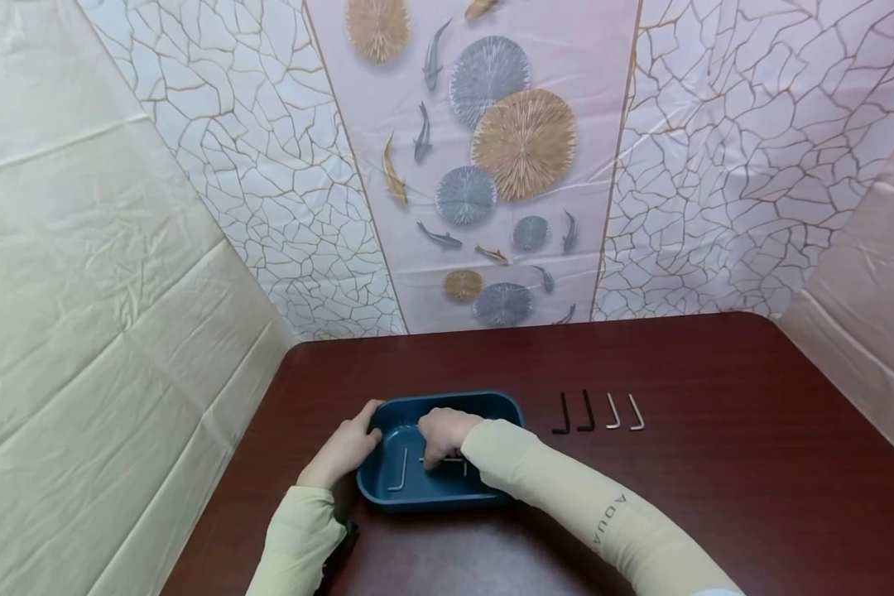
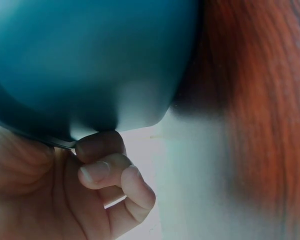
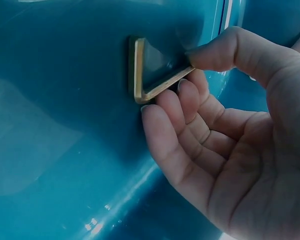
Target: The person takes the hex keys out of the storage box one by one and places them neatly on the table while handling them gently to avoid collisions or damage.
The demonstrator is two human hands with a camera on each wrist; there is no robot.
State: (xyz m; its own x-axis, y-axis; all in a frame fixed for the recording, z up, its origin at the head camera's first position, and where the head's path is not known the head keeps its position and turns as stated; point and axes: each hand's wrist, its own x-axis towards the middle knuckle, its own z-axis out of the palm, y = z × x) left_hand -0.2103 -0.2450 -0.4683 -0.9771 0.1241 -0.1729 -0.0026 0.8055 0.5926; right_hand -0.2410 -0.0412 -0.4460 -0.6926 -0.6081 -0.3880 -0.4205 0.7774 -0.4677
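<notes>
A blue tray (image 1: 447, 503) stands on the table with my left hand (image 1: 348, 447) gripping its left rim. In the left wrist view the curled fingers (image 2: 132, 187) press against the tray's outer wall. Inside the tray, my right hand (image 1: 447, 433) pinches a metallic hex key (image 3: 139, 70) between thumb and fingers. The short bent end of this key points away from the fingers, close over the tray floor. Another silver hex key (image 1: 404, 470) lies in the left part of the tray, long arm toward the back. My right hand and sleeve cover part of the tray.
Right of the tray, two black hex keys (image 1: 587, 411) and two silver hex keys (image 1: 636, 412) lie side by side in a row on the dark red table (image 1: 715, 480). A patterned cloth wall (image 1: 507, 273) rises behind the table's back edge.
</notes>
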